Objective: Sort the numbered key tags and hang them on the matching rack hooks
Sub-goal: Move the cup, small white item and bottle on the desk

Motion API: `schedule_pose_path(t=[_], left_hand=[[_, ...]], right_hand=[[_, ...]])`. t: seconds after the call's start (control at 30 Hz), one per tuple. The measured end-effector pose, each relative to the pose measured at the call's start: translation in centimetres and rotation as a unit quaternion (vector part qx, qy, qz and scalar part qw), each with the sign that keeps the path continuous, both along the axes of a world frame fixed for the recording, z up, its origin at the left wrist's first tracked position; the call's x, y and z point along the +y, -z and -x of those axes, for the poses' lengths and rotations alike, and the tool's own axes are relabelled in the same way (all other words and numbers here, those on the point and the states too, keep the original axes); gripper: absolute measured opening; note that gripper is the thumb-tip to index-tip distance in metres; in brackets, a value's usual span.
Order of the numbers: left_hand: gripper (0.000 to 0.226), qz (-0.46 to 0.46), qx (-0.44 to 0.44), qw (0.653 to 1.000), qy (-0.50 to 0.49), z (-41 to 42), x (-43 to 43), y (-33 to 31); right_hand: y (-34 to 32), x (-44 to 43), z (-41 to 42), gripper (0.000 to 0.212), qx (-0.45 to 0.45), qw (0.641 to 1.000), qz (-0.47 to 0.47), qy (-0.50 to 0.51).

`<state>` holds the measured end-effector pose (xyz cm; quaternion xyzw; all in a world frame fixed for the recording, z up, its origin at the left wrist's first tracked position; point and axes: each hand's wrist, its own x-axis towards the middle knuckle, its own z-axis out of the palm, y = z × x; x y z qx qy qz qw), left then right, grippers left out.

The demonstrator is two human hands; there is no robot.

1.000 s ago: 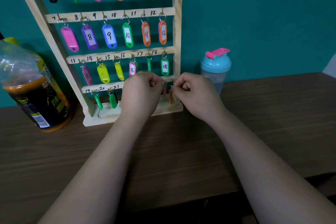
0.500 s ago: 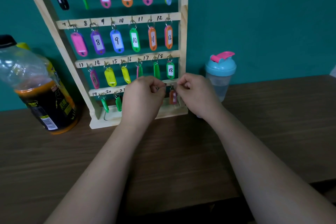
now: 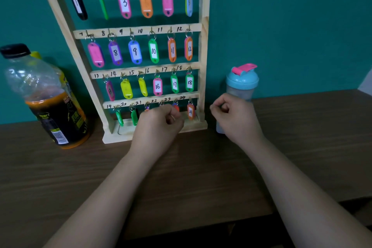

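Wood rack (image 3: pixel 203 46) is looking basically full. Every hook I can see on it, 1 through 20 plus 24, has one of the key tags (image 3: pixel 135 51) hanging. The ones facing forward (3, 8 to 12, 16 to 18) match the number inked on the rack's bar above them. A few hang blank side out or edge-on, like those on hooks 2, 4, 5, 7, 14 and 15, so there's no checking those. The orange tag 24 (image 3: pixel 190 111) is on the last hook of the rack's bottom row, hanging free with nobody touching it.

Left hand (image 3: pixel 159 127) is right in front of the rack's bottom row, covering hooks 21 to 23, fingers curled in. Bits of colour peek out above the knuckles, so there are probably tags there. I can't tell if it's pinching one or just bunched up. Right hand (image 3: pixel 237 121) is off the rack's right side, apart from it, fingers curled with thumb against forefinger and nothing showing between them.

Every tag in view is on the rack. My guess is the sorting is done, or one hidden hook short of done. The bottle (image 3: pixel 46 96) left of the rack and the shaker cup (image 3: pixel 242 80) right of it aren't part of this.
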<state>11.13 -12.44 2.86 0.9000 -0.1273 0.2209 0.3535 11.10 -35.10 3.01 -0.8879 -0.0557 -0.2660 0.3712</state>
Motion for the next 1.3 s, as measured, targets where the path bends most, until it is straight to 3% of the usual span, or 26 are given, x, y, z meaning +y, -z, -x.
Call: schedule_pose_path(t=[0.13,0.3,0.6,0.8,1.0,1.3], left_hand=[[0.007,-0.015,0.025,0.999,0.029,1.1,-1.1,1.1],[0.01,-0.037,0.027,0.995,0.09,1.9,-3.9,1.6],[0.05,-0.157,-0.018,0.978,0.135,0.4,-9.7,2.2],[0.051,-0.236,0.033,0.964,0.121,-2.4,-11.9,2.7],[0.046,-0.205,0.049,0.969,0.127,-3.5,-12.7,2.8],[0.064,-0.123,0.063,0.981,0.133,0.6,-10.2,2.2]], right_hand=[[1.0,-2.6,-0.2,0.009,-0.031,0.996,-0.04,0.074],[2.1,-4.9,-1.2,0.016,0.022,0.985,-0.085,0.146],[3.2,-7.2,-5.2,0.083,0.07,0.975,-0.146,0.155],[3.0,-6.9,-6.2,0.079,0.085,0.972,-0.197,0.092],[2.5,-7.0,-5.5,0.074,0.085,0.972,-0.193,0.105],[2.0,-6.7,0.3,0.075,0.101,0.97,-0.212,0.065]])
